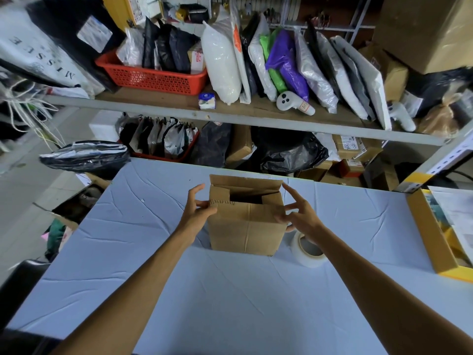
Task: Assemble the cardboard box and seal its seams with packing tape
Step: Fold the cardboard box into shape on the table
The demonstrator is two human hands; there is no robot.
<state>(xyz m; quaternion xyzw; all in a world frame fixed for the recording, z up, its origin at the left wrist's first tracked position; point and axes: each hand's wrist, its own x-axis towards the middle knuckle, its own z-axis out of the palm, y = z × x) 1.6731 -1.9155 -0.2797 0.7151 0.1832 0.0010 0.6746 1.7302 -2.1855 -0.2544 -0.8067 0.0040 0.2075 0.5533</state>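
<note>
A small cardboard box (247,221) is standing upright near the middle of the table (230,303), which is lying under a wrinkled pale blue cloth, and the person is reaching both bare arms out to it. The left hand (198,210) is pinching the box's upper left corner, thumb and fingers closing on the cardboard edge there. The right hand (300,216) is sitting at the upper right corner with its fingers spread wide; the fingertips are touching or nearly touching the side wall, but I cannot tell whether it is actually gripping. The top of the box is partly open: the far flap is sticking up, the side flaps are folding inward, and a dark gap is showing between them. A roll of packing tape (308,249) is lying flat on the cloth just beside the box's right lower corner, partly hidden under the right wrist. Behind the table, a metal shelf (179,108) is holding a red basket (153,75) and a row of bagged parcels (294,67) leaning against one another.
</note>
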